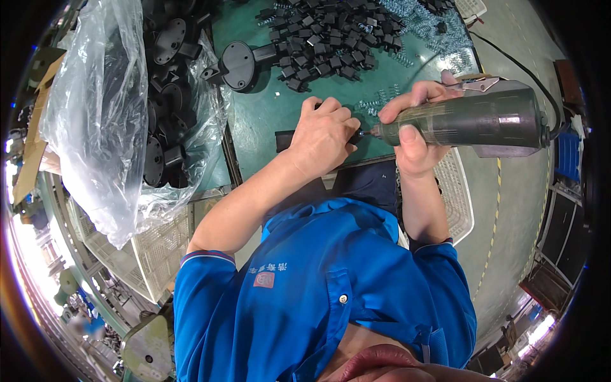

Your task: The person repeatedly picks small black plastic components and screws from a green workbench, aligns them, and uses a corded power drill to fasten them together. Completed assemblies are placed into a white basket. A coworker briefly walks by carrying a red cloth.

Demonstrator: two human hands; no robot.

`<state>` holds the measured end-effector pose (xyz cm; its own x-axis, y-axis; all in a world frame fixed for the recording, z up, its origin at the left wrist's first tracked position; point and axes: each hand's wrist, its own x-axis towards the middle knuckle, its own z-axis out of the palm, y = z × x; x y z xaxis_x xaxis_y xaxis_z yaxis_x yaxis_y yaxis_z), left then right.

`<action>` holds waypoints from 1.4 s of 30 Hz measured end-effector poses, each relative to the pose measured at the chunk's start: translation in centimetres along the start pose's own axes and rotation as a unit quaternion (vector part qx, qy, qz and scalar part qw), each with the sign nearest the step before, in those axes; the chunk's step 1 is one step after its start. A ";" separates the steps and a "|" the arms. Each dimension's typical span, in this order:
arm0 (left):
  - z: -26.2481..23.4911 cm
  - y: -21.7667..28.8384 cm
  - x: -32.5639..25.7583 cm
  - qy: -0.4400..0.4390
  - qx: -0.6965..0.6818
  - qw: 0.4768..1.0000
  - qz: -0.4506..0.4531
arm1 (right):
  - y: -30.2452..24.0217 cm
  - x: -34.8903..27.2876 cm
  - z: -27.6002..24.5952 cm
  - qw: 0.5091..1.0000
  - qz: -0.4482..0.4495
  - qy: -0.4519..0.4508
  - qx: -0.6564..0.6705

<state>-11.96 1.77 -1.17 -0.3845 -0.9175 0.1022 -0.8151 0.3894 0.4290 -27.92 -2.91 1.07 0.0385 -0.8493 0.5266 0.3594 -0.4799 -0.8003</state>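
My left hand (pixel 323 135) is closed around a black plastic part (pixel 284 141) at the near edge of the green table. One end of the part sticks out to the left of my fingers; most of it is hidden under the hand. In my right hand (pixel 417 124) lies a dark green electric screwdriver (pixel 484 120), held level, fingers and thumb wrapped round its front end. Its tip points left and meets the right end of the black part beside my left fingers. Whether a screw sits at the tip is too small to tell.
A heap of small black plastic blocks (pixel 331 41) covers the far table (pixel 254 114), with metal springs (pixel 433 28) to its right. One round black part (pixel 238 66) lies nearer left. Clear plastic bag (pixel 95 121) with more round parts stands left. A black cable (pixel 519 60) trails behind the screwdriver.
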 end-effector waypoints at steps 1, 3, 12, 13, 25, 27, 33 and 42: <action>0.0 0.0 0.0 0.002 0.000 1.000 0.001 | 0.1 -0.1 0.0 1.000 0.001 -0.003 -0.002; 0.2 -0.1 -0.1 0.005 0.001 1.000 0.004 | 0.3 -0.2 0.0 1.000 0.000 -0.011 -0.012; 0.2 -0.3 -0.1 0.007 0.013 1.000 0.012 | 1.2 -0.4 -1.1 0.970 -0.059 -0.178 -0.157; 0.3 -0.4 -0.2 0.015 0.010 1.000 0.012 | 1.2 -0.5 -1.0 0.970 -0.056 -0.181 -0.153; 0.1 -0.5 -0.3 -0.012 0.007 1.000 0.006 | 2.0 -1.1 -1.2 0.968 -0.038 -0.198 -0.151; 0.2 -0.5 -0.3 -0.007 0.007 1.000 0.011 | 1.9 -1.0 -1.2 0.965 -0.041 -0.203 -0.158; 0.9 -0.9 -0.3 0.024 -0.011 0.999 0.022 | 1.0 0.1 -0.5 0.972 -0.055 -0.184 -0.133; -1.1 2.4 -0.7 -0.077 -0.616 0.772 -0.134 | -2.0 6.8 -7.7 0.860 0.041 -0.065 -0.504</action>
<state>-13.15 3.23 0.77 -0.3983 -0.8936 -0.2069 0.1200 -0.2744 0.9541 -35.57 -9.44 4.01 0.1527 -0.8888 0.4321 -0.6376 -0.4227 -0.6441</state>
